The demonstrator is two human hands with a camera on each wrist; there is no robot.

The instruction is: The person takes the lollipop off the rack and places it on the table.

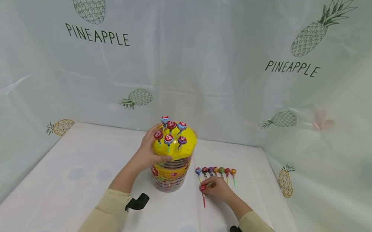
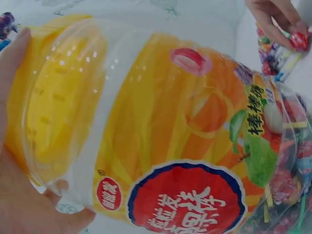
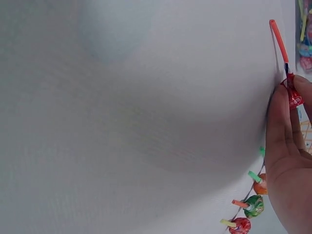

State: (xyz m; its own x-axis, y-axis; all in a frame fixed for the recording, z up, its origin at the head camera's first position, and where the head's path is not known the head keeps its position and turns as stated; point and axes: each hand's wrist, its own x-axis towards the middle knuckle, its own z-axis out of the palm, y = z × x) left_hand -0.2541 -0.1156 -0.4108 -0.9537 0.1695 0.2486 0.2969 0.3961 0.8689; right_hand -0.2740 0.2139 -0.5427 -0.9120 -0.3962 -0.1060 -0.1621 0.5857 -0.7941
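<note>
My left hand [image 1: 146,152] holds a clear plastic candy jar [image 1: 171,174] near its yellow lid [image 1: 186,151], thumb at the front and fingers around the far left side. Several wrapped lollipops [image 1: 168,139] stand upright with their sticks in the lid. In the left wrist view, the jar's orange label [image 2: 146,122] and packed lollipops [image 2: 285,180] show through its wall. To the right, my right hand [image 1: 218,188] pinches a red-wrapped lollipop [image 1: 203,188] by its head. Its red stick [image 3: 279,41] points toward me, low over the white tabletop.
Beyond my right hand lies a row of several lollipops [image 1: 222,170] in mixed colours, sticks toward me. The table has a white cover [image 1: 82,180]. A pineapple-print sheet [image 1: 210,77] hangs behind the table and at its sides.
</note>
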